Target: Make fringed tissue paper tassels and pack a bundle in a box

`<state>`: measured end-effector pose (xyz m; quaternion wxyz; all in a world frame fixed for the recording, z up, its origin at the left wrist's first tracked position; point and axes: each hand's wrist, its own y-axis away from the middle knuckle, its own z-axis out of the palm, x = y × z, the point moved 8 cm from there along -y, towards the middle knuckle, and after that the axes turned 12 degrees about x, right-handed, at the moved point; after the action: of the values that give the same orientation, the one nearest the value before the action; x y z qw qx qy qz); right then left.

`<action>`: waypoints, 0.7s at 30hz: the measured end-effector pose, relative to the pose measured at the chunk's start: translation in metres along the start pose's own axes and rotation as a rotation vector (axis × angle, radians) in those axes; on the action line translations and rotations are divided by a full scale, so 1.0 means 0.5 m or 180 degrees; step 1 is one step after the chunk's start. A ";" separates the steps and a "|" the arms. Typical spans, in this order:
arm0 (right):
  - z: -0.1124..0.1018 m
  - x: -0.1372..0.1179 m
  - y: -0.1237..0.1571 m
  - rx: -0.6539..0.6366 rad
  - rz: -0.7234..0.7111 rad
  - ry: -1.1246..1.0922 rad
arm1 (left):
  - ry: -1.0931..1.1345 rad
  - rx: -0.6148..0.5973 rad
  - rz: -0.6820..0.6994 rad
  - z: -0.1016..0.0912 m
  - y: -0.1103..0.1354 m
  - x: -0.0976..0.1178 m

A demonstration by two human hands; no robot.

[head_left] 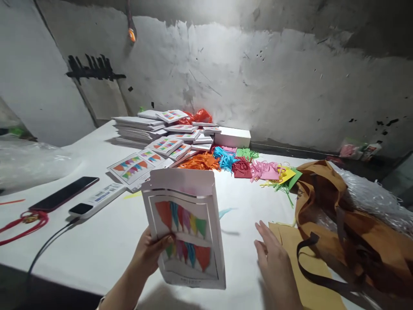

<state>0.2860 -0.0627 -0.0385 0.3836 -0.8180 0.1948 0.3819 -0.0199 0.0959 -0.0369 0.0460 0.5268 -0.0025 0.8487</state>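
Note:
My left hand point(155, 252) grips a white cardboard box point(184, 277) by its left side, with the thumb across the front. Printed on the box are two rows of colourful bunting pennants, and its top flap stands up. My right hand point(274, 258) is apart from the box, fingers stretched out and holding nothing, beside a tan paper sheet point(290, 245). A small blue strip point(227, 212) shows just past the box's right edge. Beyond it lie bundles of coloured pennants on ribbons: orange point(201, 161), blue point(225, 158), dark red point(241, 168) and pink point(269, 169).
Stacks of flat white boxes point(138, 129) and loose printed boxes point(166, 145) fill the back left. A phone point(66, 193) and a white corded device point(97, 200) lie at left. A brown bag point(348, 232) with dark straps stands at right, and a white carton point(232, 137) sits near the wall.

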 end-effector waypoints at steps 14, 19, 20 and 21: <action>-0.022 -0.159 0.006 0.0799 0.0007 -0.1453 | -0.0387 -0.0259 0.1023 0.137 0.108 -0.031; -0.010 -0.124 0.015 0.1122 0.0410 -0.1856 | -0.0318 -0.0467 0.2233 0.153 0.106 0.049; -0.012 -0.123 0.015 0.1175 0.0371 -0.1912 | -0.0474 -0.0618 0.2426 0.165 0.107 0.060; -0.013 -0.123 0.015 0.1205 0.0307 -0.1932 | -0.0581 -0.0750 0.2576 0.176 0.108 0.069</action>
<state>0.2458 -0.0710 0.0082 0.5501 -0.5717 0.1777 0.5822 0.0392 0.0399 0.0355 -0.2312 0.5475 -0.3099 0.7421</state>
